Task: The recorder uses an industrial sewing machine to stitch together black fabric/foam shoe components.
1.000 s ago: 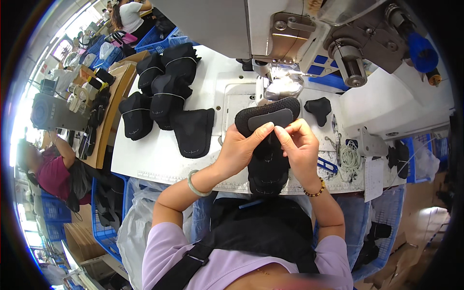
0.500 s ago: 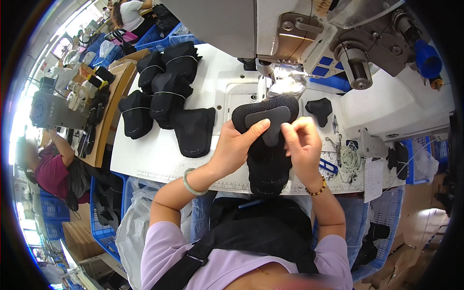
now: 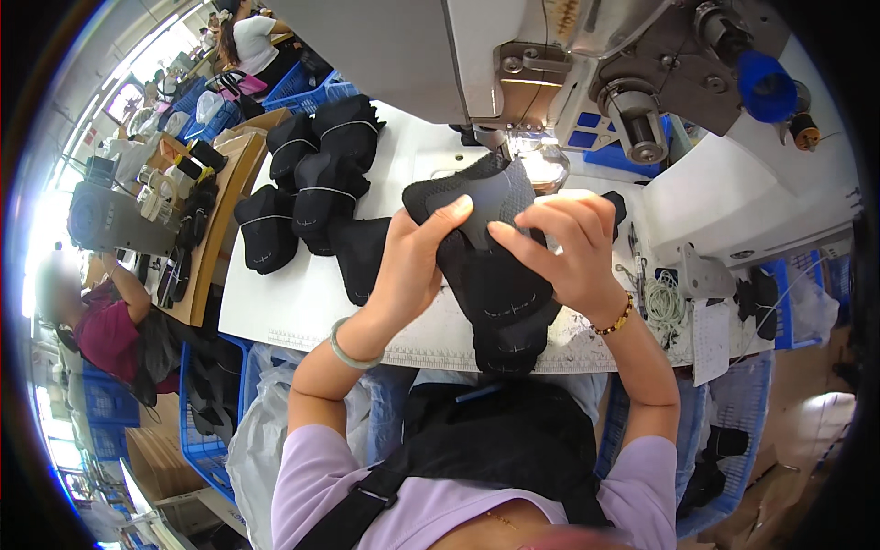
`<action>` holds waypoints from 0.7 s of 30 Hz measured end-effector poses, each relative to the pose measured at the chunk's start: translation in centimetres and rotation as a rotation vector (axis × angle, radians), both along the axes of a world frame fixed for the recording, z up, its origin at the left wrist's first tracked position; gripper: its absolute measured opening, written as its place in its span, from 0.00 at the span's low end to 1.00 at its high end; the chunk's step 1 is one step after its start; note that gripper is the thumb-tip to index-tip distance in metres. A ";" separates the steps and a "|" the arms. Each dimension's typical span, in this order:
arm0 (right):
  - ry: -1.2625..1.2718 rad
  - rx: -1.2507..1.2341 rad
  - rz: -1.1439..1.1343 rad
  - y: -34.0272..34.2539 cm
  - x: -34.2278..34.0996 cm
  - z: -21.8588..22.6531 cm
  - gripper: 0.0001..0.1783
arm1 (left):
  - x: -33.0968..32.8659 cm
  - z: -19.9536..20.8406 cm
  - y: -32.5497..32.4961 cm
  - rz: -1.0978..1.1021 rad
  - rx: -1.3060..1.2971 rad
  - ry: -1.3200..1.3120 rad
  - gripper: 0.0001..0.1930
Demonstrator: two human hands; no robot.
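Note:
My left hand (image 3: 412, 261) is closed on the near-left side of a black padded fabric piece (image 3: 500, 284), thumb on top. The piece has a textured wide end and a smooth dark grey patch (image 3: 483, 197). My right hand (image 3: 577, 257) is at its right side, thumb tip against the patch and the other fingers bent over the edge. How far those fingers reach around the piece is partly hidden. Under the held piece lies another black piece (image 3: 513, 350), overhanging the table's front edge. The held piece's far end is tilted up below the sewing machine head (image 3: 490, 136).
Bundles of black pieces (image 3: 325, 192), tied with light bands, and a loose black piece (image 3: 360, 257) lie on the white table (image 3: 257, 307). String (image 3: 665, 298) and small tools are at the right. Blue baskets (image 3: 206, 440) stand below. Two people sit at the left.
The held piece has shifted left and tilted, its far end bending upward. My left hand moved left with it. My right hand went from a pinch above the patch to thumb contact on it.

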State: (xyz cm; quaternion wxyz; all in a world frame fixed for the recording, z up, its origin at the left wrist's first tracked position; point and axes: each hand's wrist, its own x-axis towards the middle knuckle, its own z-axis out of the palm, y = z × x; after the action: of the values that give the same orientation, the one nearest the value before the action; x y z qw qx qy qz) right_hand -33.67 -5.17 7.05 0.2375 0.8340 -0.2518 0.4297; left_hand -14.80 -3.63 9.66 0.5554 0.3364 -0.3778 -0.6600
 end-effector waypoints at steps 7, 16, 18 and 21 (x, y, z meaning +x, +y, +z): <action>-0.113 0.128 -0.026 -2.0 0.0 1.5 0.21 | -0.3 0.2 -4.5 0.003 -0.098 -0.088 0.10; -0.145 0.119 -0.069 -2.3 -0.6 0.4 0.23 | -1.1 -0.3 -5.7 0.019 -0.184 -0.076 0.06; -0.146 0.110 -0.084 -2.4 -0.6 0.4 0.24 | -1.2 -0.6 -5.9 0.027 -0.177 -0.072 0.06; -0.160 0.145 -0.076 -2.3 -0.6 0.6 0.24 | -1.2 -0.2 -5.8 0.015 -0.166 -0.047 0.06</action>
State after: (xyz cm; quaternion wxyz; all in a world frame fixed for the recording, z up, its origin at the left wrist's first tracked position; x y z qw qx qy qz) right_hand -34.29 -7.48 7.68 0.1719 0.8018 -0.3318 0.4663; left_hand -16.01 -9.39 9.46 0.5774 0.3074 -0.4417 -0.6139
